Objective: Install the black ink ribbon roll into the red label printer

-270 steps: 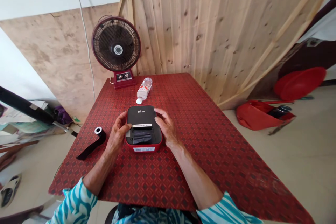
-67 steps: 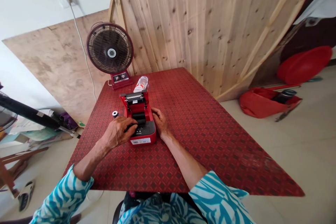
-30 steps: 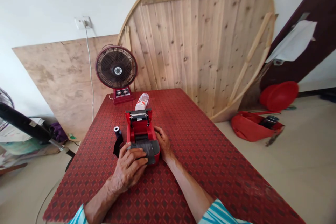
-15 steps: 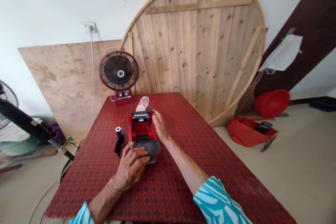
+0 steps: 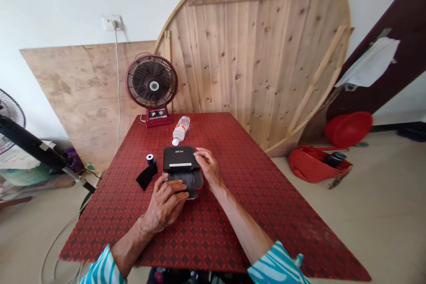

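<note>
A small red printer (image 5: 202,183) with a black lid (image 5: 179,156) sits on the table, its lid down. A dark, glossy strip (image 5: 190,182) lies over its front. My left hand (image 5: 166,204) rests across that strip and the printer's front left, fingers spread and slightly bent, partly covering both. Beside the lid's right edge is my right hand (image 5: 210,168), its fingers loosely extended and holding nothing; whether the fingertips touch the lid I cannot tell. Left of the printer stands a small dark roll (image 5: 150,159) with a white core, and a black strip (image 5: 146,176) trails from it.
Behind the printer a clear plastic bottle (image 5: 181,129) lies on its side. A red fan (image 5: 152,84) stands at the back left of the red patterned table (image 5: 266,213). A large round wooden board (image 5: 253,53) leans on the wall. A red bag (image 5: 309,164) lies on the floor.
The printer's raised lid has come down, with my right hand still at its right side. The bottle behind it shows more fully. My left hand has stayed on the front.
</note>
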Available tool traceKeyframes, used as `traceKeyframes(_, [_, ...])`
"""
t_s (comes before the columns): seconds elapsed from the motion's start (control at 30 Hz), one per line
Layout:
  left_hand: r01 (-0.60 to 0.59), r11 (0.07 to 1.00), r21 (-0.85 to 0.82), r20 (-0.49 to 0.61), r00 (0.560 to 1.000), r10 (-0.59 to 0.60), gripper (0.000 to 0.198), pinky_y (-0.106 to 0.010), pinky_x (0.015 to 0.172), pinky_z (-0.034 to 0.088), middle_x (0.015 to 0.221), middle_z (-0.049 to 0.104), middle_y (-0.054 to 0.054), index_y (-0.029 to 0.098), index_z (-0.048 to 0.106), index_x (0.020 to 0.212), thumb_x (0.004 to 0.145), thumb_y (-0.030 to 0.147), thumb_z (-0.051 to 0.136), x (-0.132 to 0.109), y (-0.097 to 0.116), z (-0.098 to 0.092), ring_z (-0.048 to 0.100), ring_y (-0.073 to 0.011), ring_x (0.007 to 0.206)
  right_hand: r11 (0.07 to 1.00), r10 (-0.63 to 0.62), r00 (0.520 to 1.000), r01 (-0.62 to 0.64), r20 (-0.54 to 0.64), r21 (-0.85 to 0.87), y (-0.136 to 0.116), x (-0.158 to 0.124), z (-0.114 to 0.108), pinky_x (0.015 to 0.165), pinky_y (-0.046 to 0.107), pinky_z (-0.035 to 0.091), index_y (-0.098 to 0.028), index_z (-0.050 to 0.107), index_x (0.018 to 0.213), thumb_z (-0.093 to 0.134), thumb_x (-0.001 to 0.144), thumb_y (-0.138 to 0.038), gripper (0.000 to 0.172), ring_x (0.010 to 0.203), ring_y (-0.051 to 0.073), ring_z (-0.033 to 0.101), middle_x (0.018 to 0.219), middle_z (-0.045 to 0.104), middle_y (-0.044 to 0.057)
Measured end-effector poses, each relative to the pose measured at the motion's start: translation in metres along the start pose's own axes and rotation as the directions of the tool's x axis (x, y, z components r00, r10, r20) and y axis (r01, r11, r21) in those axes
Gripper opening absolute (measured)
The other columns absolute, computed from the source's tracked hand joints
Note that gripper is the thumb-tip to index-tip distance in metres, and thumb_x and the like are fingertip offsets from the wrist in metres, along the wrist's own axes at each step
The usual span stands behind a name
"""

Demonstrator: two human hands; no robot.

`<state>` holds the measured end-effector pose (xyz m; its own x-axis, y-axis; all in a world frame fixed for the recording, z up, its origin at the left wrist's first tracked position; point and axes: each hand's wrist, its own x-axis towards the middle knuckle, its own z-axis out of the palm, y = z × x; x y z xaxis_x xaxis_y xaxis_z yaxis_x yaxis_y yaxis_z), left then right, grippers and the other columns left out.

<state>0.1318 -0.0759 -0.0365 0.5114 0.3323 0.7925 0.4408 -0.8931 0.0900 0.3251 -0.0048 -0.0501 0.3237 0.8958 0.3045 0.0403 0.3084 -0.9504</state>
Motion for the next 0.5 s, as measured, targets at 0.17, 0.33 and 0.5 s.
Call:
traceKeyframes(0.17, [0.097,0.981,-0.171,0.017,0.995,-0.095,0.03,-0.05,0.111,0.028,0.105,0.071,-0.008,0.021,0.061,0.111,0.091,0.038,0.047,0.002,-0.006,-0.009,0.063,-0.0231,0.108,0.996,0.033,0.998,-0.037,0.06,0.076,0.002,-0.003,0.002,0.097,0.039,0.045,-0.024,0.068,0.092,0.059,0.071,-0.037,0.026,0.108,0.022,0.058,0.11,0.065,0.005])
traceKeyframes(0.33, [0.662,0.511,-0.548,-0.009,0.606,-0.795,0.037,-0.041,0.097,0.048,0.123,0.064,-0.011,0.021,0.054,0.121,0.088,0.038,0.053,0.022,-0.039,-0.002,0.06,-0.0229,0.114,0.99,0.104,0.992,-0.11,0.066,0.093,0.0,-0.004,0.003,0.101,0.041,0.043,-0.023,0.066,0.098,0.058,0.072,-0.036,0.031,0.11,0.022,0.057,0.114,0.064,0.006])
traceKeyframes(0.5, [0.713,0.113,-0.692,0.296,0.423,-0.856,0.058,-0.039,0.099,0.047,0.132,0.058,-0.014,0.017,0.051,0.127,0.073,0.03,0.067,0.027,-0.063,0.013,0.057,-0.0257,0.12,0.985,0.119,0.99,-0.127,0.07,0.119,0.003,-0.008,0.004,0.101,0.041,0.043,-0.025,0.066,0.1,0.058,0.074,-0.036,0.029,0.111,0.022,0.057,0.116,0.064,0.005])
